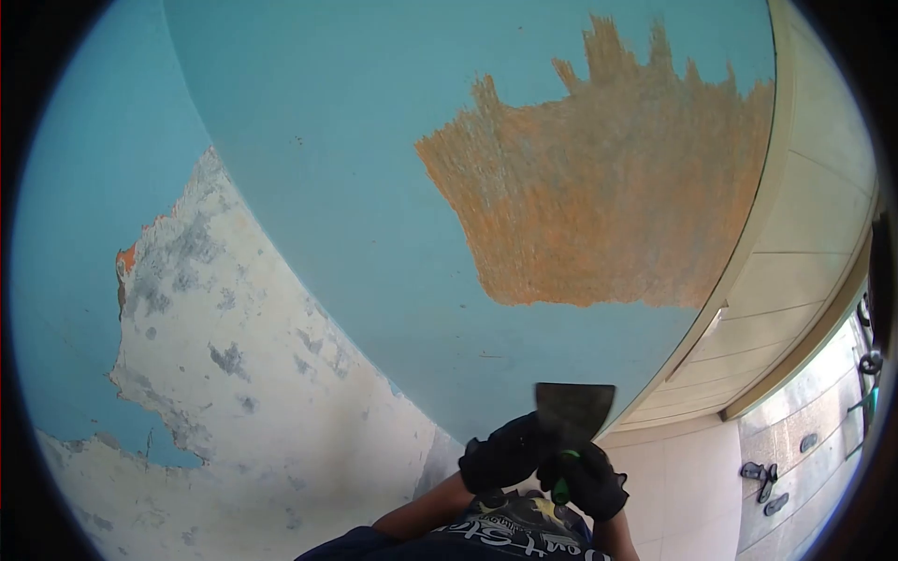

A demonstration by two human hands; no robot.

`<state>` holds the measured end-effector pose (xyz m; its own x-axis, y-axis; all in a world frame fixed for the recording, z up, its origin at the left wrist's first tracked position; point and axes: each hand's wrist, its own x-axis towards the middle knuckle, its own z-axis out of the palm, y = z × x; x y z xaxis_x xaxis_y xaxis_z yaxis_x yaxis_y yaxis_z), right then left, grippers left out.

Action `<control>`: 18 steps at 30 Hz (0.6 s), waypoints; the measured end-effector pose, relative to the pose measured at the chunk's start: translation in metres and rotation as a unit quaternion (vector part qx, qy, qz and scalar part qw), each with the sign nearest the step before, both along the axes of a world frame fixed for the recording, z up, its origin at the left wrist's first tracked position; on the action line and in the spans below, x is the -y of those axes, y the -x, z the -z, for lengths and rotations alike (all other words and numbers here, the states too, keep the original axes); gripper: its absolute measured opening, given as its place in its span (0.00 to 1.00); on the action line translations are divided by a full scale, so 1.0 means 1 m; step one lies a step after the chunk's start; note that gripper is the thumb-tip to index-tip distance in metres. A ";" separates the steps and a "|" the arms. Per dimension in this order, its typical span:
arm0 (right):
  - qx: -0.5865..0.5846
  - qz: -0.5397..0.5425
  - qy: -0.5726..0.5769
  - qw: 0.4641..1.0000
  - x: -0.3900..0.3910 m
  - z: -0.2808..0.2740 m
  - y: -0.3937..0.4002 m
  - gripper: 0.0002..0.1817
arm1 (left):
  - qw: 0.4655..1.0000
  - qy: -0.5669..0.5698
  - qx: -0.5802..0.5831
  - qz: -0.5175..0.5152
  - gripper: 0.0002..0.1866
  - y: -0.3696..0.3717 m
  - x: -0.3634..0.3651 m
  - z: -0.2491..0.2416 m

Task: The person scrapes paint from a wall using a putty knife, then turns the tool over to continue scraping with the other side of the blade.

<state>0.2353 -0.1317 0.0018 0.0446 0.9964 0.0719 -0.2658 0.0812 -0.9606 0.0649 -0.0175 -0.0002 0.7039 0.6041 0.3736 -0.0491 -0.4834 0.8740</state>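
Observation:
My right hand (601, 481), in a black glove, is closed around the green handle (560, 492) of a wide scraper. The scraper's dark flat blade (575, 409) points upward, away from my body, and is slightly blurred. My left hand (505, 455), also in a black glove, is at the left side of the blade, its fingers partly hidden and blurred there. Beyond the blade is a wall painted blue (374, 215), with a large brownish-orange bare patch (608, 196) where the paint is off.
The adjoining wall on the left has a large whitish, grey-mottled patch (253, 346) with ragged paint edges. A cream door frame (772, 168) borders the blue wall on the right. Past it, several sandals (760, 472) lie on the tiled floor (692, 491) outside.

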 end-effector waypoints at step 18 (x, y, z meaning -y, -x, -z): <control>0.092 0.281 -0.117 0.948 -0.062 -0.036 0.044 0.20 | 0.938 0.318 0.140 -0.013 0.27 0.007 -0.087 -0.096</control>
